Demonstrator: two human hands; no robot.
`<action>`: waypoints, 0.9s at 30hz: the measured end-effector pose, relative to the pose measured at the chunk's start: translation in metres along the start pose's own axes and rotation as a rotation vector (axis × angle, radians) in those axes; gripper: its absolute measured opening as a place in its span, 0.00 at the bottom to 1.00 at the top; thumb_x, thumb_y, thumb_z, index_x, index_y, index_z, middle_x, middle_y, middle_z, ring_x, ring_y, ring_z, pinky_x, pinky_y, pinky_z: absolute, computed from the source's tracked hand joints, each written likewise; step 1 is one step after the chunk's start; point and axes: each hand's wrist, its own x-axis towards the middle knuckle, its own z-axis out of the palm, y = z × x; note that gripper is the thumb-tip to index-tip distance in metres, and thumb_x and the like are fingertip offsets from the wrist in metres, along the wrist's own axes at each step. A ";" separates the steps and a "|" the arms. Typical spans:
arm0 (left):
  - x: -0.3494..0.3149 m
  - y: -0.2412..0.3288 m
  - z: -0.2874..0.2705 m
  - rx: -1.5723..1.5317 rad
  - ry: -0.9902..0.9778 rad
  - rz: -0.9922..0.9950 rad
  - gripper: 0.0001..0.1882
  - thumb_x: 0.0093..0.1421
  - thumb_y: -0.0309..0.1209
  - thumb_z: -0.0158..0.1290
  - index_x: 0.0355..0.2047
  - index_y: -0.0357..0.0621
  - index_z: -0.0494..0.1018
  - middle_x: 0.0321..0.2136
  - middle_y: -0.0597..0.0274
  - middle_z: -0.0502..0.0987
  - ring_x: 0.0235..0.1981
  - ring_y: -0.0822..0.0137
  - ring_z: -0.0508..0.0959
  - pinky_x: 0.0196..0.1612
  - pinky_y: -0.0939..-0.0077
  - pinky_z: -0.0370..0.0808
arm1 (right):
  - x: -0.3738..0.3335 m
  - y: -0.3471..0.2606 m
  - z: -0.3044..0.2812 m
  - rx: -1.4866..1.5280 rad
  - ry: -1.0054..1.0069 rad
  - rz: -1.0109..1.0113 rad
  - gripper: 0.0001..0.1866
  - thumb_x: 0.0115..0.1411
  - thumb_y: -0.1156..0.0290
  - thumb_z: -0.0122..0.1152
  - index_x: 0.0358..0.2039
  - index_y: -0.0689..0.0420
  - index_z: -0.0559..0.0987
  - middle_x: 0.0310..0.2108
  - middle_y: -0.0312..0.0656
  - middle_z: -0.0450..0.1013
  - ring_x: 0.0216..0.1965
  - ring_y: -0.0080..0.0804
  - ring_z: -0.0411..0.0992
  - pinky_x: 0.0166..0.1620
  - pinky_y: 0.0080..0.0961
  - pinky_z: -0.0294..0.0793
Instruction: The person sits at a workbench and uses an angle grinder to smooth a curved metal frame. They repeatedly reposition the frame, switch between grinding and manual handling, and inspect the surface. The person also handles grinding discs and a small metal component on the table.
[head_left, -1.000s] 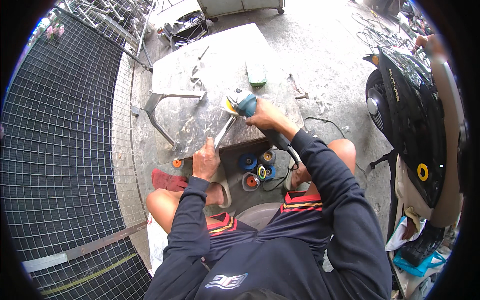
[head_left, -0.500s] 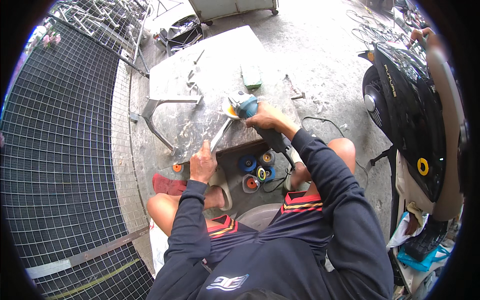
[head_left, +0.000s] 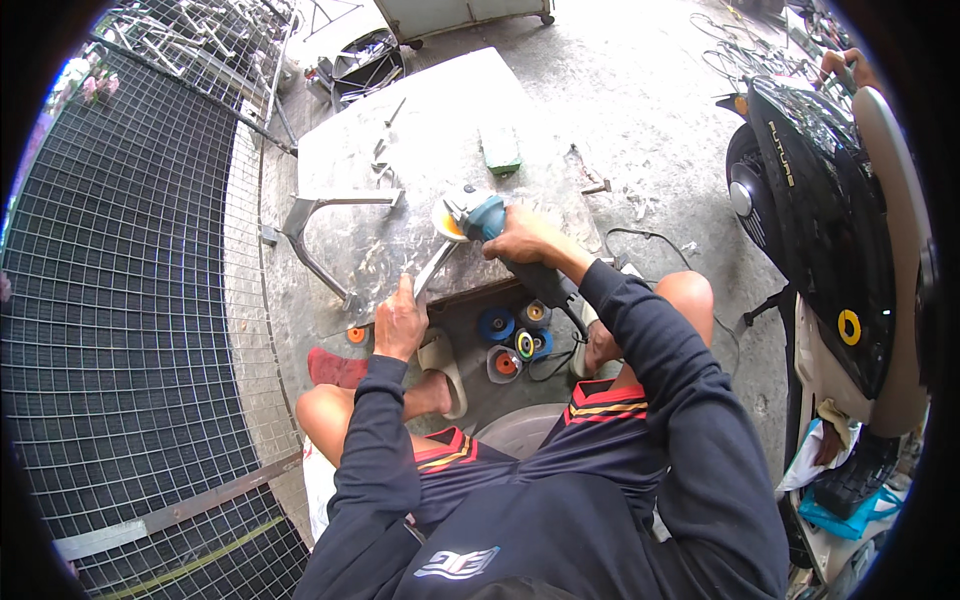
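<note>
My right hand (head_left: 520, 236) is wrapped round the teal and black body of an angle grinder (head_left: 486, 215) above the low work table (head_left: 440, 120). Its yellow-orange disc (head_left: 449, 224) lies close to the far end of a shiny metal bar (head_left: 436, 268); whether they touch is hard to make out. The near end of that bar is gripped in my left hand (head_left: 401, 325), at the table's front edge. Left of the grinder, a bent metal bracket (head_left: 300, 215) with two arms rests on the table. A green block (head_left: 501, 155) lies beyond the grinder.
Several grinding discs (head_left: 495, 324) lie on the floor under the table's front edge, near the grinder's cord. A wire mesh fence (head_left: 140, 260) runs along the left. At the right stands a black motorbike (head_left: 815, 210), with another person's hand (head_left: 850, 68) at its far end. A red cloth (head_left: 337, 368) lies by my left foot.
The grinder has shifted slightly to the left, with its disc tilted a little differently. My left hand and the bar have also moved slightly left.
</note>
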 end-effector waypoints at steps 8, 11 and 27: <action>0.004 -0.008 -0.002 -0.037 -0.022 -0.005 0.25 0.60 0.24 0.57 0.57 0.26 0.70 0.29 0.35 0.81 0.31 0.36 0.82 0.34 0.45 0.78 | -0.007 -0.013 0.008 0.019 0.021 -0.035 0.28 0.45 0.56 0.74 0.33 0.74 0.83 0.31 0.63 0.81 0.34 0.53 0.83 0.41 0.41 0.82; 0.005 -0.012 -0.002 -0.012 -0.050 -0.026 0.25 0.59 0.24 0.57 0.56 0.27 0.70 0.28 0.34 0.80 0.31 0.34 0.81 0.35 0.44 0.78 | -0.020 -0.019 0.018 0.042 -0.042 -0.054 0.31 0.44 0.58 0.75 0.41 0.74 0.80 0.33 0.64 0.80 0.37 0.52 0.82 0.44 0.41 0.81; 0.030 -0.014 -0.026 -0.210 -0.151 -0.264 0.19 0.64 0.34 0.62 0.47 0.31 0.74 0.32 0.31 0.80 0.41 0.32 0.81 0.41 0.48 0.76 | -0.024 -0.018 0.036 0.128 0.091 -0.091 0.33 0.48 0.57 0.76 0.47 0.71 0.80 0.40 0.65 0.81 0.46 0.56 0.82 0.51 0.43 0.80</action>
